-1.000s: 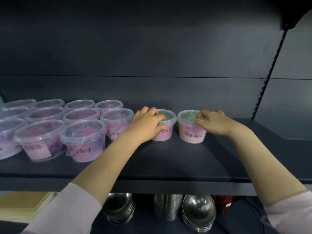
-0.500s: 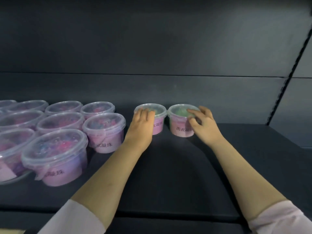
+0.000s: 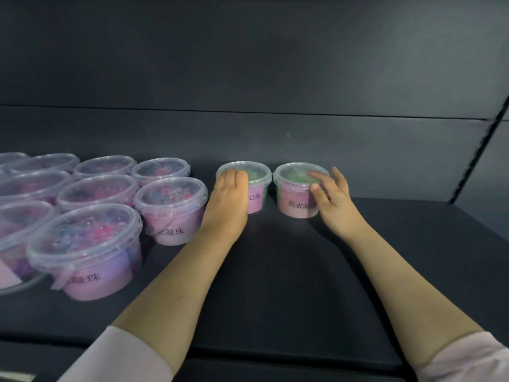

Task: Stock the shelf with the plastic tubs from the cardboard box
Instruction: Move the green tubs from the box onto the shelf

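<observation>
Resting as before, both hands have barely shifted | left grip (image 3: 230, 194) flat on left tub (image 3: 254, 186), fingers together | right grip (image 3: 329, 194) spread against right tub (image 3: 296, 194) | tubs side by side on shelf (image 3: 289, 271)

This looks like a shop aisle. A dark metal shelf (image 3: 289, 271) with a plain back panel (image 3: 248, 64) fills the frame, a slotted upright (image 3: 479, 155) runs down the right edge, and identical labelled plastic tubs (image 3: 170, 208) stand in neat rows at the left, like stock.
</observation>
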Tool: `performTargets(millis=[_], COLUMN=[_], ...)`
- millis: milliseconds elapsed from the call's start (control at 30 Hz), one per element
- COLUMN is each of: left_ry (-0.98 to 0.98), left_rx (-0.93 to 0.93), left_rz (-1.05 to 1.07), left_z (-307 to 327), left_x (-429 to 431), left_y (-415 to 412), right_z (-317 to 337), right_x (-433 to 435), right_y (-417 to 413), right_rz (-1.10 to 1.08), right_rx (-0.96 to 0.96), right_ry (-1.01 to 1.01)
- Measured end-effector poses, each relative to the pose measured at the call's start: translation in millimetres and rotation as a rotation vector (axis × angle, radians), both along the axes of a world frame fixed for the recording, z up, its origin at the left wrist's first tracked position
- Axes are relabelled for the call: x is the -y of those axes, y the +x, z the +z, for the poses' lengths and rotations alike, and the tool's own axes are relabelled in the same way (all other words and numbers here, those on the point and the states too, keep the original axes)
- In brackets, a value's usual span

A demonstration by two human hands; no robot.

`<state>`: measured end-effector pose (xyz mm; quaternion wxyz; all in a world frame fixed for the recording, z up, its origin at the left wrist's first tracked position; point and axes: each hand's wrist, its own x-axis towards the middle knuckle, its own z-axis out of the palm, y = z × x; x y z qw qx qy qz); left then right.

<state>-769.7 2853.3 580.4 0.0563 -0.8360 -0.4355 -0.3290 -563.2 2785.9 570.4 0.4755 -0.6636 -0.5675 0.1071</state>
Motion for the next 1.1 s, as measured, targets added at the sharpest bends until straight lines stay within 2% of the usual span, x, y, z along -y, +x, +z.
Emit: performTargets(millis=[100, 267, 467, 600, 700, 900, 1100], left_ry=[0.046, 0.022, -0.013, 0.002, 0.047, 0.192, 0.063], left_rx=[-0.011, -0.023, -0.059, -0.100, -0.025, 0.147, 0.179], left_rz=[-0.001, -0.055, -0.014, -0.051, -0.089, -0.208, -0.269], left_z=[-2, -5, -12, -4, 13, 27, -6], left_x=[2, 3, -2, 12, 40, 121, 195], left_y=[-1, -2, -4, 2, -10, -70, -159], right_z=[1, 6, 3, 11, 24, 40, -1], right_x=[5, 7, 3, 15, 45, 150, 257], right_y=[-2, 0, -3, -4, -12, -54, -132], right_rz=[-0.205, -0.152, -0.140, -0.157, -0.149, -0.196, -0.381], right_rx=[0.215, 0.134, 0.133, 0.185, 0.209, 0.312, 0.273], right_ry=[0.051, 0.175, 0.167, 0.072, 0.020, 0.136, 0.208])
